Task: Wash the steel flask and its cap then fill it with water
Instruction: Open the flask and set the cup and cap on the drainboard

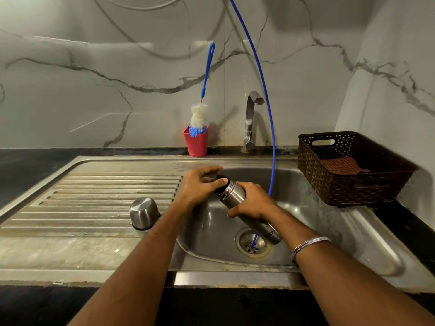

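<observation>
The steel flask point(233, 196) is held tilted over the sink basin point(306, 203), its neck pointing up and left. My right hand point(253, 202) grips its body around the middle. At the neck, my left hand point(200, 184) has its fingers curled around the black inner stopper point(221, 181). The flask's steel outer cap point(144, 213) stands upside down on the ribbed drainboard point(106, 196), left of the basin.
A chrome tap point(251, 118) rises behind the basin, with no water running. A thin blue hose point(268, 109) hangs down to the drain point(253, 245). A red cup point(196, 142) holds a blue-handled bottle brush point(204, 90). A brown basket point(348, 168) with a cloth sits at the right.
</observation>
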